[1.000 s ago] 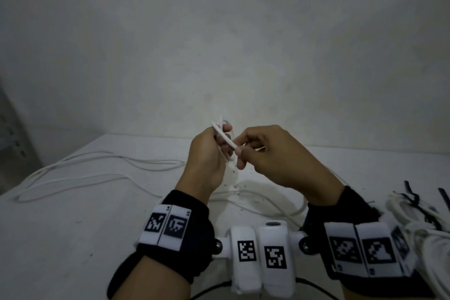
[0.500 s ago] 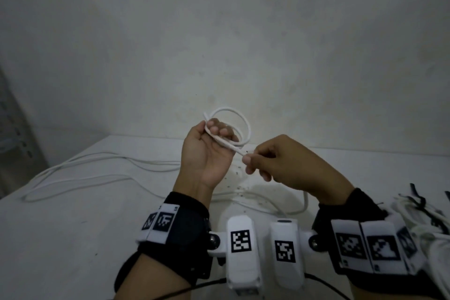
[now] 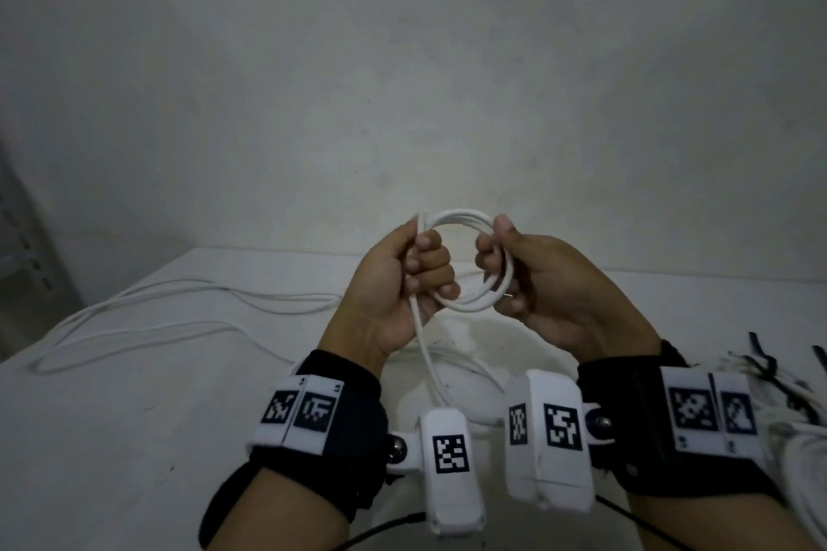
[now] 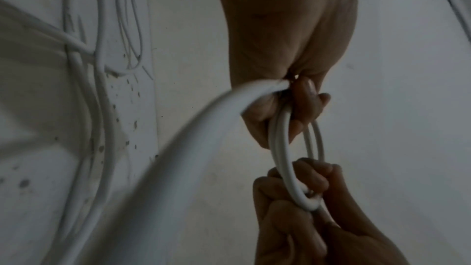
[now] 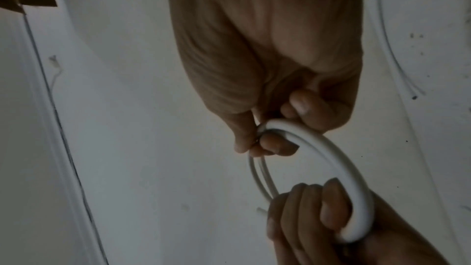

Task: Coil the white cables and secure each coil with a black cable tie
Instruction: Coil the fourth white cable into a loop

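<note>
A small coil of white cable (image 3: 456, 220) with a few turns is held up above the table (image 3: 112, 438). My left hand (image 3: 423, 271) grips the coil's left side, fingers curled round the strands. My right hand (image 3: 501, 268) grips its right side, thumb up. The cable's tail (image 3: 425, 353) hangs from my left hand down to the table. In the left wrist view the coil (image 4: 280, 148) runs between my left fingers (image 4: 295, 128) and my right hand (image 4: 305, 188). In the right wrist view the coil (image 5: 339, 160) spans both fists.
A long loose white cable (image 3: 179, 300) lies in loops across the table's left half. At the right edge lie bundled white cables (image 3: 801, 429) with black ties (image 3: 760, 353) on them. A plain wall stands behind the table.
The single loop in my left hand has become a coil of a few turns. My right hand has left the trailing strand and now grips the coil's right side.
</note>
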